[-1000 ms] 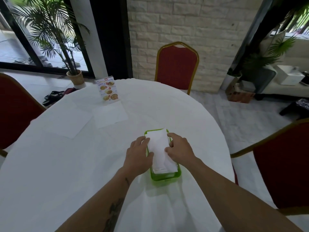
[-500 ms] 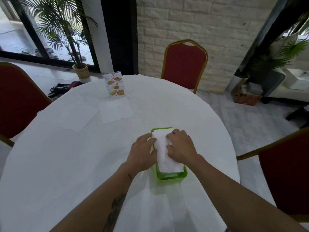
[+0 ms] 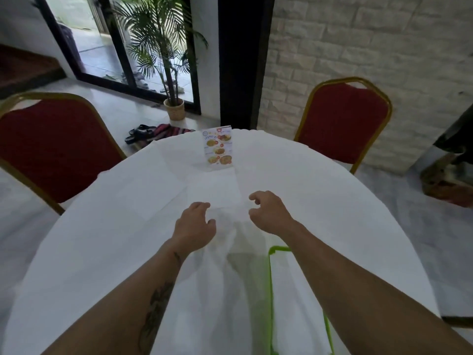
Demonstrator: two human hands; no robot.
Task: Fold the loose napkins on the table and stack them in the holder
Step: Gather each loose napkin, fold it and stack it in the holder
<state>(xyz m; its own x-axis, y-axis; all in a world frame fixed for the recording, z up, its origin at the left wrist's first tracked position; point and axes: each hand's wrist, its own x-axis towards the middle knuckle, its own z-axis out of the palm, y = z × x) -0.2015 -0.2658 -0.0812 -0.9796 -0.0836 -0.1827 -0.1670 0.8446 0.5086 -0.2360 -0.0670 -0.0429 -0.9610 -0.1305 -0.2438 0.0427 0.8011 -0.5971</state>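
Both hands empty, fingers loosely curled: left hand (image 3: 195,226), right hand (image 3: 268,212), over the flat napkin (image 3: 213,192). Green napkin holder (image 3: 270,283) near table (image 3: 102,239) edge, under right forearm. Menu card (image 3: 218,149) behind napkin, text unreadable.

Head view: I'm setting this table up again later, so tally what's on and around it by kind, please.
Red chairs: 2
Loose napkins: 2
Green holder: 1
Menu card: 1
Potted palm: 1
Total: 7
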